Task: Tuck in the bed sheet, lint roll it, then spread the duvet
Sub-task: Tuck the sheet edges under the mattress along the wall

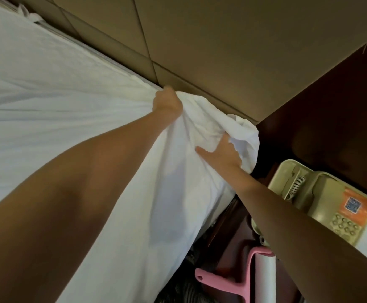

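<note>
A white bed sheet (47,101) covers the mattress and bunches into loose folds at the corner by the padded headboard (222,51). My left hand (167,103) grips a fold of the sheet at the mattress's top edge, right against the headboard. My right hand (220,154) holds the bunched sheet corner lower down on the side of the bed, thumb spread out on the cloth and fingers hidden in the folds. A pink-handled lint roller (250,278) with a white roll lies on the dark bedside surface at the bottom.
A beige desk phone (322,193) with a coiled cord and an orange sticker sits on the dark wooden nightstand (331,132) to the right of the bed. The gap between mattress and nightstand is narrow.
</note>
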### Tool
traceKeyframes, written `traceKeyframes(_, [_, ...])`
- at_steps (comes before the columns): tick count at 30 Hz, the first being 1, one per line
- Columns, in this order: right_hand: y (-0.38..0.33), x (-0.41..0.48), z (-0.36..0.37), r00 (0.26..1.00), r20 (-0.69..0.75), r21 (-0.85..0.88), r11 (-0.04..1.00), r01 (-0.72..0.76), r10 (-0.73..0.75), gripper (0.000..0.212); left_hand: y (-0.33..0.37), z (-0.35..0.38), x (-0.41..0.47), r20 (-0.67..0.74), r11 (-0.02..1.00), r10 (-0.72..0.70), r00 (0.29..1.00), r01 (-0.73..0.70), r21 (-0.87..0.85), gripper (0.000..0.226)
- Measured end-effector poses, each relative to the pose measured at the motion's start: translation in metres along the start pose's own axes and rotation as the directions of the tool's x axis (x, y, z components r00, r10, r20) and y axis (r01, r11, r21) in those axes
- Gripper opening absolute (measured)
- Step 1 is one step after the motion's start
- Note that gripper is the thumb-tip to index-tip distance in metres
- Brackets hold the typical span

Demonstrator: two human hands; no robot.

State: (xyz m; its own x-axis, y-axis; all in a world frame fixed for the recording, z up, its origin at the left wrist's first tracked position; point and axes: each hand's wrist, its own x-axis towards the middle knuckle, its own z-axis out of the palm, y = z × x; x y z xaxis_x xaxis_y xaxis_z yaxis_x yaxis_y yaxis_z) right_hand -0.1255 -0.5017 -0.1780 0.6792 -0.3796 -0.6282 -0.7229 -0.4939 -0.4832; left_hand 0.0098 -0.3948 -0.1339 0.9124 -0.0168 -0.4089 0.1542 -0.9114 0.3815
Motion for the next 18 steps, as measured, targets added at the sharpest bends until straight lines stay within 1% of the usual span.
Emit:
traceKeyframes(1, [-0.003,0.004,0.002,1.000,0.011,0.001,1.000,-0.002,0.002,0.074,0.007,0.000,-0.004,-0.054,0.992,0.022,0.998,-0.029,-0.119,0.033])
traceKeyframes(2, [-0.003,0.009,0.002,1.000,-0.015,-0.012,1.000,-0.002,0.001,0.058,0.012,-0.001,-0.008,-0.123,0.971,0.068,0.990,-0.094,-0.222,0.033])
traceKeyframes(3, [-0.003,0.012,-0.003,0.997,-0.075,-0.044,0.999,0.005,-0.008,0.043,0.017,-0.002,-0.011,-0.190,0.935,0.121,0.974,-0.176,-0.307,0.031])
traceKeyframes(4, [0.000,0.017,-0.009,0.988,-0.154,-0.049,0.999,0.009,-0.016,0.036,0.018,-0.003,-0.013,-0.243,0.894,0.167,0.956,-0.251,-0.371,0.028])
traceKeyframes(5, [0.004,0.020,-0.016,0.975,-0.220,-0.020,1.000,0.015,-0.019,0.033,0.017,-0.004,-0.013,-0.277,0.866,0.214,0.937,-0.313,-0.389,0.025])
traceKeyframes(6, [0.009,0.023,-0.023,0.965,-0.263,0.041,0.999,0.008,0.003,0.032,0.012,-0.003,-0.012,-0.293,0.854,0.260,0.920,-0.361,-0.374,0.022])
traceKeyframes(7, [0.015,0.025,-0.028,0.949,-0.314,0.121,0.993,0.015,0.024,0.031,0.006,0.000,-0.011,-0.288,0.846,0.307,0.907,-0.399,-0.355,0.022])
traceKeyframes(8, [0.019,0.025,-0.029,0.932,-0.355,0.225,0.974,0.013,0.070,0.030,0.000,0.005,-0.010,-0.264,0.835,0.355,0.897,-0.431,-0.341,0.029])
traceKeyframes(9, [0.022,0.026,-0.030,0.916,-0.385,0.317,0.948,0.019,0.110,0.029,-0.007,0.012,-0.008,-0.208,0.829,0.396,0.894,-0.446,-0.337,0.038])
traceKeyframes(10, [0.025,0.027,-0.028,0.910,-0.385,0.370,0.929,-0.001,0.154,0.029,-0.012,0.020,-0.005,-0.104,0.845,0.419,0.902,-0.429,-0.319,0.046])
traceKeyframes(11, [0.024,0.029,-0.025,0.917,-0.358,0.369,0.929,-0.035,0.177,0.030,-0.018,0.027,-0.001,0.053,0.892,0.405,0.913,-0.381,-0.242,0.052])
traceKeyframes(12, [0.023,0.028,-0.021,0.928,-0.315,0.327,0.940,-0.092,0.200,0.031,-0.022,0.033,0.002,0.229,0.938,0.347,0.910,-0.338,-0.077,0.058])
traceKeyframes(13, [0.019,0.024,-0.017,0.934,-0.292,0.245,0.960,-0.135,0.206,0.032,-0.023,0.038,0.004,0.346,0.941,0.267,0.900,-0.321,0.108,0.061])
traceKeyframes(14, [0.015,0.018,-0.013,0.934,-0.315,0.138,0.982,-0.129,0.167,0.032,-0.023,0.040,0.005,0.381,0.914,0.217,0.899,-0.324,0.244,0.062])
traceKeyframes(15, [0.011,0.010,-0.010,0.922,-0.385,0.001,0.999,-0.051,0.047,0.033,-0.021,0.041,0.002,0.332,0.888,0.219,0.917,-0.328,0.321,0.061])
traceKeyframes(16, [0.006,0.002,-0.007,0.892,-0.431,-0.153,0.985,0.074,-0.134,0.033,-0.020,0.043,-0.003,0.213,0.869,0.262,0.941,-0.326,0.372,0.058])
traceKeyframes(17, [0.002,-0.006,-0.003,0.846,-0.418,-0.271,0.934,0.233,-0.332,0.032,-0.018,0.043,-0.009,0.060,0.852,0.337,0.939,-0.332,0.406,0.051])
traceKeyframes(18, [0.002,-0.008,0.003,0.805,-0.373,-0.348,0.874,0.340,-0.462,0.030,-0.018,0.045,-0.012,-0.048,0.824,0.433,0.900,-0.373,0.426,0.043])
